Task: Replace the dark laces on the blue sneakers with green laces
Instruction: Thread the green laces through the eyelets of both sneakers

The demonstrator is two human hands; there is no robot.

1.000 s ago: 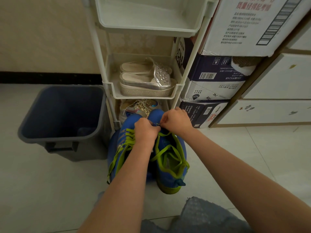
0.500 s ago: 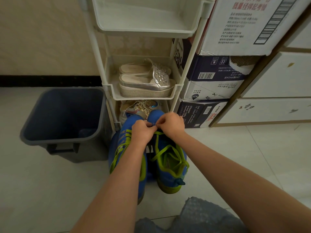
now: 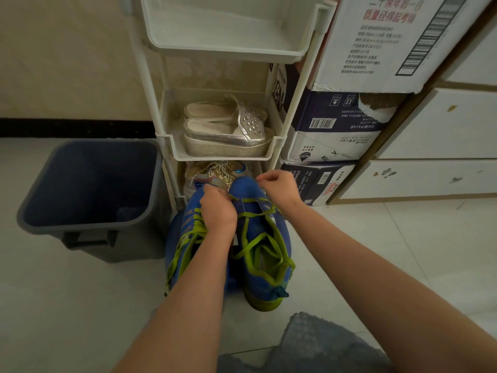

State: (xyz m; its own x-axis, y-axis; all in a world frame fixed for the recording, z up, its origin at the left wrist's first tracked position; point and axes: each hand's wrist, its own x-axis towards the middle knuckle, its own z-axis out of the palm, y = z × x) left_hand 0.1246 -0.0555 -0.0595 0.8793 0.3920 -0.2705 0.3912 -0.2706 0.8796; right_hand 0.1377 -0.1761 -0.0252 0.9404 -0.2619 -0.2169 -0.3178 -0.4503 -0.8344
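Note:
Two blue sneakers stand side by side on the floor, toes pointing at the rack. The left sneaker (image 3: 185,238) and the right sneaker (image 3: 265,254) both carry green laces (image 3: 258,239), loose on the right one. My left hand (image 3: 218,211) is between the toes, fingers curled, pinching the green lace at the lowest eyelets of the right sneaker. My right hand (image 3: 279,187) hovers just above that sneaker's toe with fingertips pinched together; I see nothing between them. No dark lace is in view.
A white plastic shoe rack (image 3: 223,154) stands right behind the sneakers, holding silver platform slippers (image 3: 228,130) and a glittery shoe (image 3: 217,172) below. A grey bin (image 3: 86,189) sits on the left, stacked cardboard boxes (image 3: 336,130) and white drawers (image 3: 430,179) on the right.
My right hand has let go at the toe end and moved up and to the right, away from my left hand. My left hand stays at the lace.

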